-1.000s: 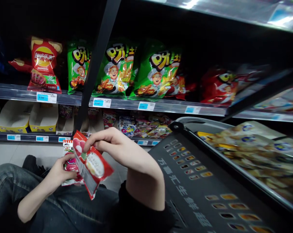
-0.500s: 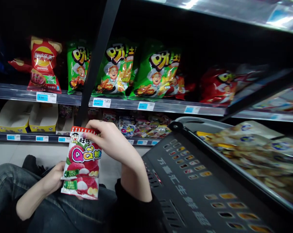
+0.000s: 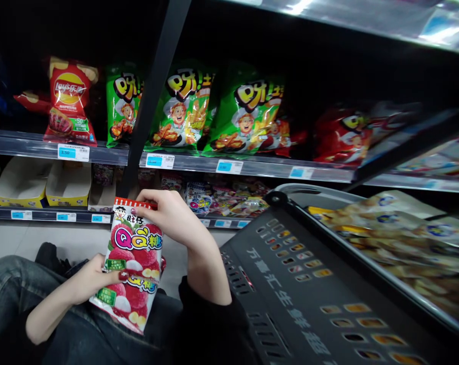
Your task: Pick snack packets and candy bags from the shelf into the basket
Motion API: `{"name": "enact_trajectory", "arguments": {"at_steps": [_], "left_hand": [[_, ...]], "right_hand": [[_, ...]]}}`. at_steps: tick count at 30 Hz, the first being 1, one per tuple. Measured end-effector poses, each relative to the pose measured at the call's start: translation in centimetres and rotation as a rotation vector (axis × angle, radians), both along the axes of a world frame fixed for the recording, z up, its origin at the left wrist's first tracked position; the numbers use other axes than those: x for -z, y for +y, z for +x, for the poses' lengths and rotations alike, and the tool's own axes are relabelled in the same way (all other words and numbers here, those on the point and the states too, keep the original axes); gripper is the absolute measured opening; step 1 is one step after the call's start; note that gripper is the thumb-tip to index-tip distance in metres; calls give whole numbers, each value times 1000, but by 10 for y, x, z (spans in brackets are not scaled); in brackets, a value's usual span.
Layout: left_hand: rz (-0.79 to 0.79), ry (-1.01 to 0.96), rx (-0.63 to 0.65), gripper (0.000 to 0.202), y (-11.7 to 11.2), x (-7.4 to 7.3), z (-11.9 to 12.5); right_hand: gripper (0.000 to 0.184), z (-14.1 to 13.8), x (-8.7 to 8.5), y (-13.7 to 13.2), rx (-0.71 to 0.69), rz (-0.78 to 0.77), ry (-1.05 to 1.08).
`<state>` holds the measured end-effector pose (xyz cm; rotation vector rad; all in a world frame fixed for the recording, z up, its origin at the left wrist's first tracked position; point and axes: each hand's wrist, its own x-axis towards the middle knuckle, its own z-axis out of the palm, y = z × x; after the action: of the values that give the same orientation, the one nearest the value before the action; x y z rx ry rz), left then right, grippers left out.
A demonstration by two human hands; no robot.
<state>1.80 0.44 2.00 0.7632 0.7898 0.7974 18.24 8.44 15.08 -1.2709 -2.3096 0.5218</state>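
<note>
Two red-and-white bags of gummy candy with lychee pictures are in front of me. The upper bag [image 3: 136, 248] overlaps the lower bag [image 3: 126, 304]. My right hand [image 3: 166, 210] pinches the upper bag near its red striped top edge, wrist bent over it. With the thumb across the front where the bags meet, my left hand [image 3: 96, 279] grips the lower bag, which tilts; its other fingers are hidden behind. Whether the left thumb also presses on the upper bag, I cannot tell.
A grey basket [image 3: 290, 294] with several clear-and-yellow snack bags [image 3: 396, 233] stands close on the right. Ahead, a shelf holds green chip bags [image 3: 248, 119] and a red chip bag [image 3: 69, 104]. Below are cardboard trays [image 3: 67, 185] and small candy bags [image 3: 229, 197].
The lower bag has slid down and tilted, showing more of its front. My left thumb has come round onto the front. My right hand keeps its pinch on the upper bag, shifted slightly right.
</note>
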Motion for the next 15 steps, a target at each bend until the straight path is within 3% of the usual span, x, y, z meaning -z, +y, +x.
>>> {"name": "enact_trajectory", "arguments": {"at_steps": [7,15], "left_hand": [[-11,29,-35,39,0,2,1],[0,-50,27,32,-4,-15,3]], "right_hand": [[9,3,-1,-1,-1,-35,49],[11,5,4,4,46,-47,22]]}}
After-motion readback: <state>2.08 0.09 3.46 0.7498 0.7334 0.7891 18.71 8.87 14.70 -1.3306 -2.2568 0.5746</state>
